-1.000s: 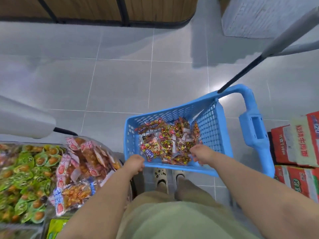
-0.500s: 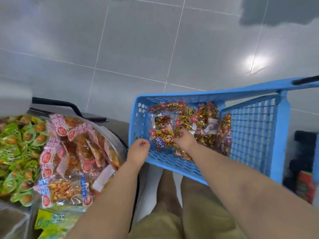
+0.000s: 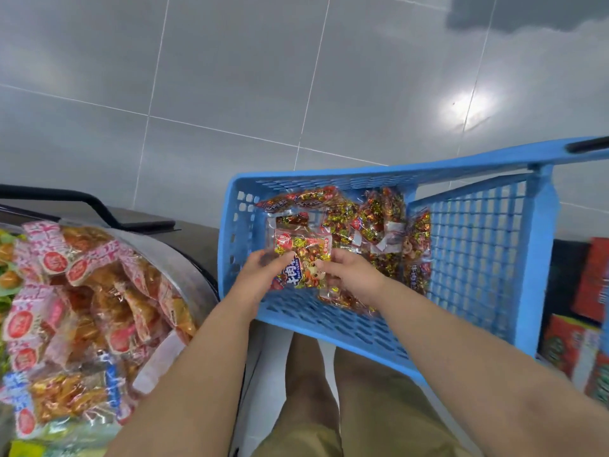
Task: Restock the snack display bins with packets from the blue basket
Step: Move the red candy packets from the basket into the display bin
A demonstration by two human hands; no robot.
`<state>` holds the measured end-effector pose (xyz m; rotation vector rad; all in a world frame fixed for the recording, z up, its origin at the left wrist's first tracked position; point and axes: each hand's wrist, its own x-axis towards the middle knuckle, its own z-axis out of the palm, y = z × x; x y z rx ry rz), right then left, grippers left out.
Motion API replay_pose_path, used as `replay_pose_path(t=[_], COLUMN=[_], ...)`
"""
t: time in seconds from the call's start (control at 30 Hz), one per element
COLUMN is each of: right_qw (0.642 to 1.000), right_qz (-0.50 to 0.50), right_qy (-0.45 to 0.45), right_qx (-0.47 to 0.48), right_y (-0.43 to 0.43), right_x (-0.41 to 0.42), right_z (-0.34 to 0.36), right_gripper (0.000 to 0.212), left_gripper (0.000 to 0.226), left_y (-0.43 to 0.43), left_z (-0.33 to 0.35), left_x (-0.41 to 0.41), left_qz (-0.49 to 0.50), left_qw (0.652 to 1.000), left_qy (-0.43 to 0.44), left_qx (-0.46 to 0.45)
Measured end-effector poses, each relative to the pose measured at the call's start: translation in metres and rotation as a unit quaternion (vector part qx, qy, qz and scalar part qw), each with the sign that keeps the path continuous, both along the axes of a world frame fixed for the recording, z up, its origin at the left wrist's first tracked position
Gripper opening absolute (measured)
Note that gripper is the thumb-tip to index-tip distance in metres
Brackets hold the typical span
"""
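The blue basket (image 3: 478,268) stands on the floor in front of my legs, with several red and gold snack packets (image 3: 372,216) piled in its far half. Both hands are inside it at the near left. My left hand (image 3: 260,275) grips the left edge of one clear packet of gold sweets (image 3: 303,258). My right hand (image 3: 349,275) holds the same packet's right edge. The packet sits slightly above the others, its blue label facing me.
At left, a display bin (image 3: 184,268) with a silver rim holds several red and orange packets (image 3: 82,291); green packets show at the far left edge. Red cartons (image 3: 590,341) are stacked to the right of the basket. Grey tiled floor lies beyond.
My left hand left the basket's near rim and reached inside. Both hands now hold one packet that lay in the pile before. The view has tilted down and closer.
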<state>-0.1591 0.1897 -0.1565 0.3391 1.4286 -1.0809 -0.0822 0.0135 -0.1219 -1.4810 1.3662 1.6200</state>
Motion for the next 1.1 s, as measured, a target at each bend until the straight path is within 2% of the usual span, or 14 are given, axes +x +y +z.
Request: replay_pose_path(t=[0.07, 0.13, 0.2, 0.23, 0.3, 0.33, 0.43, 0.5, 0.67, 0.83, 0.9, 0.97, 1.03, 1.1], right_qw=[0.999, 0.999, 0.994, 0.976, 0.909, 0.889, 0.901, 0.917, 0.915, 0.899, 0.882, 0.846, 0.800, 0.807], right_qz=[0.005, 0.007, -0.012, -0.012, -0.002, 0.004, 0.061, 0.056, 0.037, 0.049, 0.075, 0.119, 0.212, 0.255], right_qy=[-0.014, 0.009, 0.104, 0.188, 0.330, 0.351, 0.279, 0.220, 0.209, 0.297, 0.395, 0.503, 0.558, 0.529], right_qx=[-0.045, -0.045, 0.032, 0.106, 0.254, 0.293, 0.328, 0.329, 0.344, 0.317, 0.246, 0.132, 0.062, 0.054], right_y=[0.005, 0.010, 0.019, 0.025, 0.035, 0.038, 0.040, 0.038, 0.045, 0.055, 0.051, 0.043, 0.036, 0.034], right_x=[-0.004, -0.013, -0.027, -0.036, -0.056, -0.065, -0.087, -0.095, -0.095, -0.063, -0.043, -0.023, -0.006, 0.003], right_z=[0.012, 0.022, 0.021, 0.016, 0.005, -0.002, -0.028, -0.041, -0.046, -0.007, 0.016, 0.033, 0.035, 0.035], right_gripper=[0.014, 0.003, 0.009, 0.020, 0.047, 0.056, 0.079, 0.078, 0.059, 0.047, 0.048, 0.054, 0.061, 0.060], left_gripper=[0.084, 0.079, 0.072, 0.069, 0.070, 0.069, 0.038, 0.026, 0.042, 0.043, 0.042, 0.037, 0.047, 0.068], left_y=[0.006, 0.011, 0.014, 0.016, 0.021, 0.023, 0.030, 0.032, 0.032, 0.038, 0.043, 0.047, 0.047, 0.043], left_z=[0.007, 0.008, 0.007, 0.006, 0.002, -0.001, -0.011, -0.015, -0.016, -0.010, -0.007, -0.002, 0.002, 0.004], left_x=[-0.006, -0.011, -0.015, -0.016, -0.019, -0.020, -0.021, -0.021, -0.022, -0.037, -0.045, -0.053, -0.058, -0.059], left_qz=[0.002, 0.010, 0.019, 0.014, 0.009, 0.012, 0.052, 0.094, 0.137, 0.147, 0.127, 0.113, 0.133, 0.143], left_qw=[0.998, 0.996, 0.995, 0.997, 0.999, 1.000, 0.998, 0.995, 0.990, 0.988, 0.989, 0.989, 0.980, 0.967], left_qy=[0.013, 0.010, 0.006, 0.001, -0.014, -0.018, -0.008, -0.009, -0.015, -0.033, -0.047, -0.036, 0.009, 0.049], left_qx=[0.056, 0.088, 0.096, 0.082, 0.037, 0.015, -0.021, -0.022, 0.009, 0.042, 0.058, 0.085, 0.147, 0.203])
